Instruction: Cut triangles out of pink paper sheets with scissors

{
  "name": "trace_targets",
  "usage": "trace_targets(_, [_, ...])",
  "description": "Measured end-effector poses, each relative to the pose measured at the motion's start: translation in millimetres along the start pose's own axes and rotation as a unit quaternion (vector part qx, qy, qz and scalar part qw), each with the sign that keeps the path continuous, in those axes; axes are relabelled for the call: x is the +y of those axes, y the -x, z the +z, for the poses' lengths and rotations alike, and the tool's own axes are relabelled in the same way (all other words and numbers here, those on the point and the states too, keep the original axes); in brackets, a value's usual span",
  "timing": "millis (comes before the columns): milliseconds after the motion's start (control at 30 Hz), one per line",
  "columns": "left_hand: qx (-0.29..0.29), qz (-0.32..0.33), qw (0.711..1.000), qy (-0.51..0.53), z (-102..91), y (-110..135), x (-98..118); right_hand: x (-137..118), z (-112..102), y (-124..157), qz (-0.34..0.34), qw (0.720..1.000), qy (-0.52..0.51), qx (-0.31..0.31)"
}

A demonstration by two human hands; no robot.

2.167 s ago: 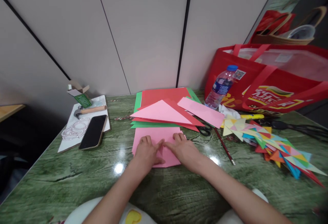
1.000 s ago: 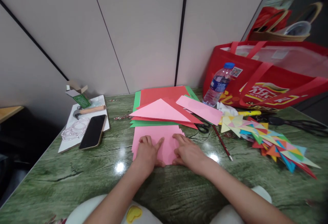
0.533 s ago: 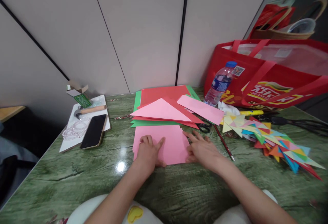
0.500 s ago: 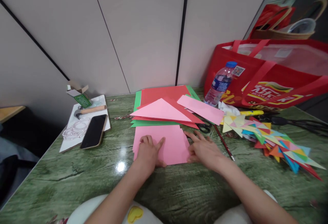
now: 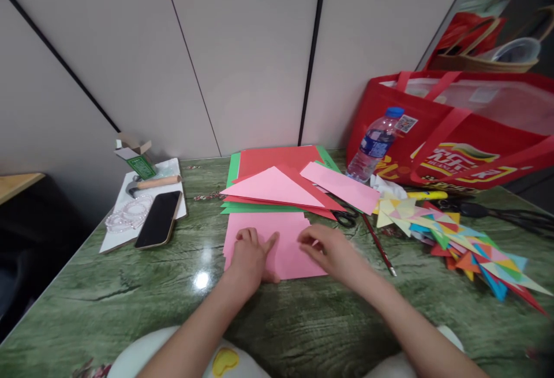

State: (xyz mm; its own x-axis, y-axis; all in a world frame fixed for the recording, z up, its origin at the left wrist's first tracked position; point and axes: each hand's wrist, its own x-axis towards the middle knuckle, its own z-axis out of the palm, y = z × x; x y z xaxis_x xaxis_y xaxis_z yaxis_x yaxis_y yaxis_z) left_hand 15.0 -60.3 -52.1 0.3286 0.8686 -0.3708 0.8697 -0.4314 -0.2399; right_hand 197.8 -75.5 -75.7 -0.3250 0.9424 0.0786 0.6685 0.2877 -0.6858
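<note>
Pink paper [image 5: 288, 228], in what looks like several stacked sheets, lies flat on the green table in front of me. My left hand [image 5: 250, 257] presses down on its left part, thumb spread away from the bent fingers. Over the right part of the paper is my right hand [image 5: 331, 248], its thumb and fingertips drawn together in a pinch. Whether anything thin is between those fingertips does not show. Behind this paper, a folded pink triangle [image 5: 274, 187] rests on red and green sheets [image 5: 279, 158].
Scissors [image 5: 346, 217], a pencil [image 5: 380, 245] and a pink strip [image 5: 340, 186] lie right of the papers. Farther right are colourful folded paper pieces [image 5: 463, 245], a water bottle [image 5: 374, 146] and a red bag [image 5: 433, 130]. A phone [image 5: 159, 219] and a hammer [image 5: 156, 183] lie left.
My right hand has lifted from the pink paper's right edge and moved left over it, its fingers now bent into a pinch. My left hand stays in place.
</note>
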Motion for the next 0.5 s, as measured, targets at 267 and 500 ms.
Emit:
trace_targets(267, [0.012, 0.035, 0.999, 0.013, 2.6, -1, -15, -7, 42, -11, -0.031, 0.993, -0.034, -0.108])
trace_targets(500, [-0.015, 0.101, 0.993, 0.054, 17.2, -12, -44, -15, 41, -9, -0.005, 0.993, 0.003, -0.116])
